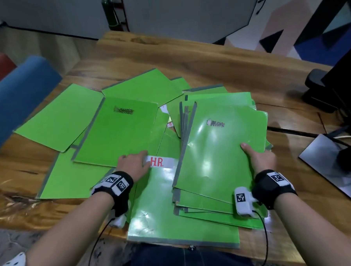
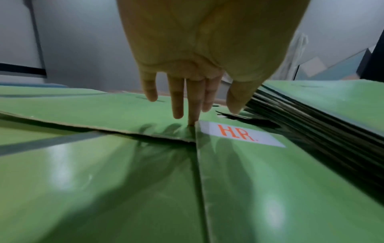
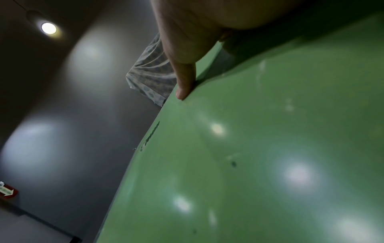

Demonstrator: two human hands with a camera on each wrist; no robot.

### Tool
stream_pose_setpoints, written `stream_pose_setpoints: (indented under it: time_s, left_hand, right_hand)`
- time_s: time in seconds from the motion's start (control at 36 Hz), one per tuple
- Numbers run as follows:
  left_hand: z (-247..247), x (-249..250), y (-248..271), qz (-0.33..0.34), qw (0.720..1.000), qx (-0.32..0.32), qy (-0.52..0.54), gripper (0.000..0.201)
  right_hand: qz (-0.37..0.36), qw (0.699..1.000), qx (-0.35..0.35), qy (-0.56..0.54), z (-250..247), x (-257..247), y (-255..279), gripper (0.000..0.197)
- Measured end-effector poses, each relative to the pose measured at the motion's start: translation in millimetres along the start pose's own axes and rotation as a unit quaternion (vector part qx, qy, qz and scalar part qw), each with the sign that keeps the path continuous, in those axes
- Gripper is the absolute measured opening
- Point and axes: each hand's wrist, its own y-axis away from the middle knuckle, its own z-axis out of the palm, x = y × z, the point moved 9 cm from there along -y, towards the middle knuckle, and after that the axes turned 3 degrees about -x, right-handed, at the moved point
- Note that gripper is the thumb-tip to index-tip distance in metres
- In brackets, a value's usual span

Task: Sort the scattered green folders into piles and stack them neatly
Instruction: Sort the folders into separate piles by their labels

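Observation:
Several green folders (image 1: 117,127) lie scattered over the wooden table (image 1: 187,57). A thick pile of folders (image 1: 220,142) is tilted up at the right; my right hand (image 1: 257,159) grips its right edge, thumb (image 3: 185,85) on the top cover (image 3: 270,148). My left hand (image 1: 134,163) has straight fingers (image 2: 192,105) touching the corner of a folder by the white "HR." label (image 1: 162,163), which sits on the near folder (image 2: 270,189). The stack's dark edges (image 2: 311,118) show to the right of that hand.
A blue chair back (image 1: 16,96) stands at the left. A black monitor stand with a silver base (image 1: 332,163) and cables occupies the right side. The near folder overhangs the table's front edge above my lap.

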Motion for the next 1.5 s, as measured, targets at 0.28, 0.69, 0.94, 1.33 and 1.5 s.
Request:
stream_pose_setpoints:
  time_s: [0.28, 0.69, 0.94, 1.33, 1.5]
  left_hand:
    - [26.4, -36.7, 12.6, -0.225, 0.937, -0.167, 0.208, 0.049]
    - [-8.6, -9.5, -1.0, -0.133, 0.969, -0.105, 0.180, 0.047]
    - [-118.3, -23.1, -40.2, -0.092, 0.987, 0.106, 0.077, 0.066]
    - [54.3, -76.1, 48.9, -0.494, 0.705, 0.080, 0.502, 0.091]
    - [81.4, -55.6, 70.4, -0.489, 0.586, 0.105, 0.637, 0.071]
  right_hand:
    - [0.014, 1.000, 0.007, 0.021, -5.7, 7.4, 4.5, 0.042]
    - [0.010, 1.000, -0.022, 0.011, -11.3, -7.6, -2.2, 0.061]
    - [0.008, 0.998, -0.026, 0.064, -15.1, -9.8, -11.4, 0.102]
    - [-0.010, 0.989, -0.027, 0.146, -10.0, -28.1, 6.4, 0.068]
    - [-0.025, 0.984, -0.024, 0.175, -9.7, -33.3, 4.7, 0.060]
